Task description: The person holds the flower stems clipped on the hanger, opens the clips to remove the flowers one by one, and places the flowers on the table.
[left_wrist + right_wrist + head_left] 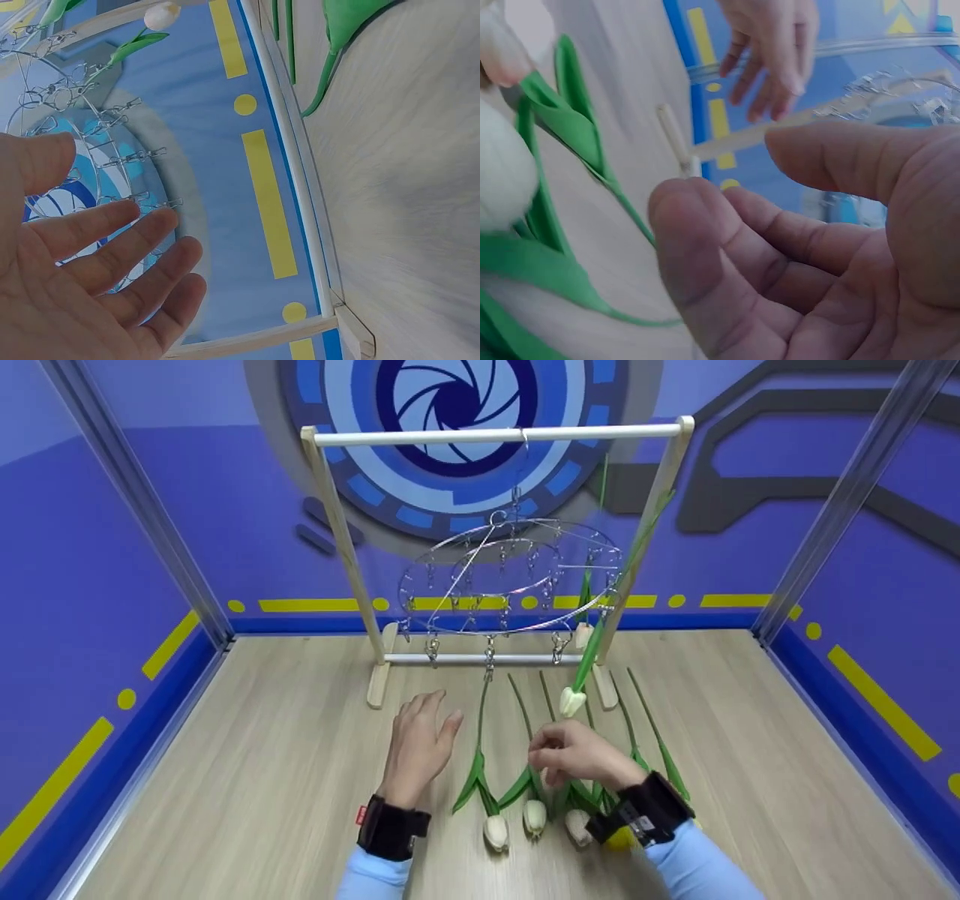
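Observation:
My left hand (418, 746) hovers left of the flower row, with its fingers spread and nothing in them. Over the middle of the row, my right hand (577, 750) has loosely bent fingers; the right wrist view shows a gap between thumb and fingertips. Several artificial tulips lie side by side, stems pointing away, among them a white tulip (496, 832) at the left end and a partly hidden yellow tulip (621, 838). A round metal clip hanger (517, 628) hangs beyond my hands. From its right side hang a white tulip (572, 701) and a pale tulip (583, 636), heads down.
A rack with wooden legs and a white top bar (450, 437) carries the hanger by its hook. Its lower bar (420, 658) and wooden feet (379, 684) stand at the back of the wood-grain table (247, 780). Blue patterned panels (187, 510) enclose the back and sides.

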A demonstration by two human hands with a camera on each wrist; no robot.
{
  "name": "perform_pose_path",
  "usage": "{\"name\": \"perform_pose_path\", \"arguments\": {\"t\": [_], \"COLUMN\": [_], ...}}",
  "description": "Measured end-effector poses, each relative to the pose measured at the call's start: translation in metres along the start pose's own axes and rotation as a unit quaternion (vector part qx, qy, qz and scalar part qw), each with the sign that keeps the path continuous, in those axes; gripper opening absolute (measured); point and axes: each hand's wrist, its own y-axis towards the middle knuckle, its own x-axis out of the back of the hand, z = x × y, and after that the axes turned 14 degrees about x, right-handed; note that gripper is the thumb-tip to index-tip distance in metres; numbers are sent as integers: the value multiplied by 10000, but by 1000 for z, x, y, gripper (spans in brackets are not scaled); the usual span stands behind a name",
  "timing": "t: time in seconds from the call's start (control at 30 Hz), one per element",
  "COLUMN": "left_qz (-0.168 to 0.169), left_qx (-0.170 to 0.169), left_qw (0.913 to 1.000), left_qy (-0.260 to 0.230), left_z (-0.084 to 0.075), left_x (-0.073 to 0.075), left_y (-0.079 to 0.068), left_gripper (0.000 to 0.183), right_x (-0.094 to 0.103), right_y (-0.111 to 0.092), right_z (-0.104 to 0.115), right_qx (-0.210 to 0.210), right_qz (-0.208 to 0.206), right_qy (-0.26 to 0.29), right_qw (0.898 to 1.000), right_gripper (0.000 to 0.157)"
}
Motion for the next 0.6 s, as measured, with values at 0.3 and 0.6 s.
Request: {"name": "perform_pose_path", "arguments": {"t": [0.3,0.6], "left_qz": [-11,-168], "left_qx": [-104,-404], "left_qw": [9999,9990], "left_qy": [-15,-91], "left_z": [-5,-17], "left_x": [4,10], "left_y": [1,-2], "left_gripper": [43,41], "right_x": [31,51], "right_y": [-25,-41], "right_z": [6,8], "right_qx": [283,385], "right_qz": [-187,-663], "right_qy": [-72,1], "right_qw": [9994,9971], "right_gripper": [25,35]}}
